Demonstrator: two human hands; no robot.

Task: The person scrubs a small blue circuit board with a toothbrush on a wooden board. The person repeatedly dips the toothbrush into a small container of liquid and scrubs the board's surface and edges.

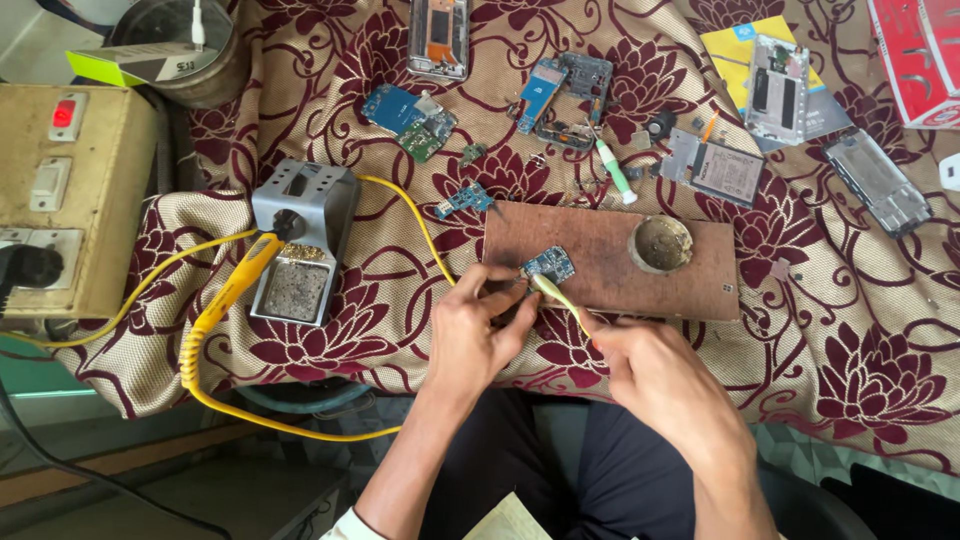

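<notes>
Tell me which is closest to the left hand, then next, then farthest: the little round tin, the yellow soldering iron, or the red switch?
From the left hand:
1. Little round tin, on the wooden board to the right.
2. Yellow soldering iron, resting in its grey stand to the left; close to the tin's distance, slightly farther.
3. Red switch, on the beige box, far left.

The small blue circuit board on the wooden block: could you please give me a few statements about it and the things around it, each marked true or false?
1. The small blue circuit board lies on the wooden block. True.
2. The right hand holds a thin yellowish tool whose tip reaches the board. True.
3. The yellow soldering iron is in the left hand. False: it rests in the grey metal stand, and the left hand's grip is at the board's edge.
4. The round tin sits on the patterned cloth. False: it sits on the wooden block.
5. A white and green tool lies beyond the block. True.
</notes>
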